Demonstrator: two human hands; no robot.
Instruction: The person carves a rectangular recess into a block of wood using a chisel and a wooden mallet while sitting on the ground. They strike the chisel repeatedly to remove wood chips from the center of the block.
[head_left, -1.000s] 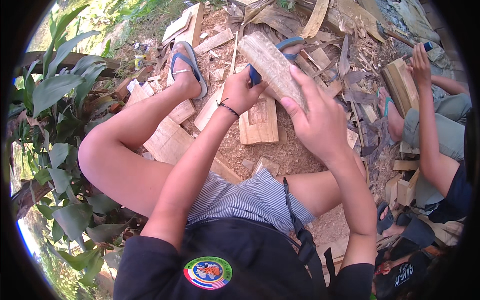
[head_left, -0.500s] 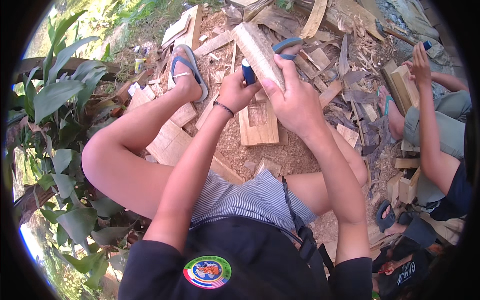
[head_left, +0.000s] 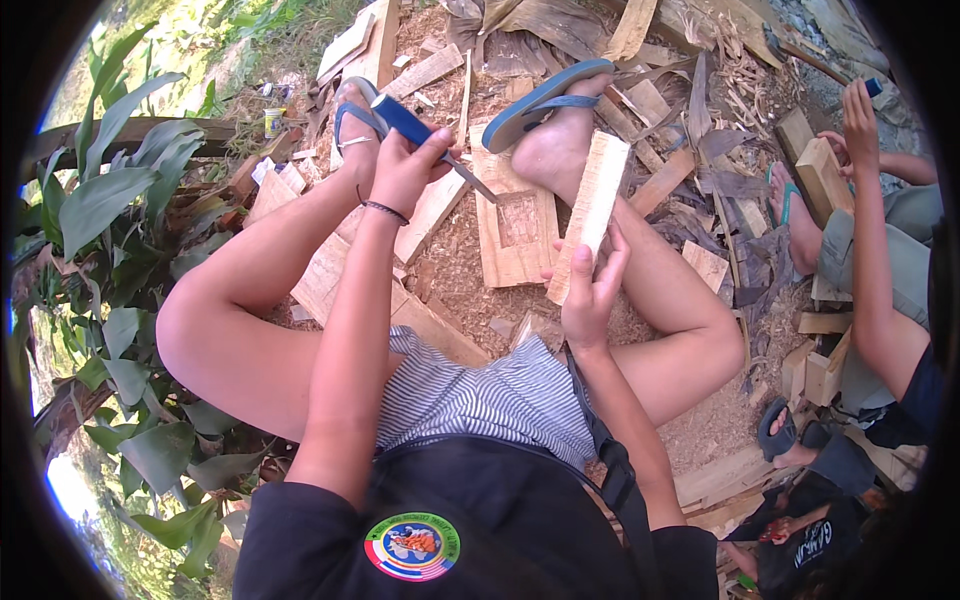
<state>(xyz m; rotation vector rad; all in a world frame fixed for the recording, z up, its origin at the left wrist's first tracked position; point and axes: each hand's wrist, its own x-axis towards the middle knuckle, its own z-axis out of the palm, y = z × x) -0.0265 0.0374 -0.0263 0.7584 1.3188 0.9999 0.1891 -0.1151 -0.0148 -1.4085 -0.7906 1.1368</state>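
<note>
My left hand is closed round a blue-handled chisel. Its thin metal blade slants down to the right, and the tip is over or against the upper part of a carved wooden board; I cannot tell which. That board lies on the ground between my legs, with a rectangular recess cut in its face. In my right hand is a long block of wood, gripped near its lower end and tilted up to the right, beside the board.
Wood chips and sawdust cover the ground, with offcuts scattered about. My sandalled right foot is at the board's far end. A person's arm is at the right, near another wooden block. Leafy plants edge the left.
My right hand has come down and nearer with the wooden block. My left hand has moved left and farther out, tilting the chisel. My right foot has shifted toward the carved board.
</note>
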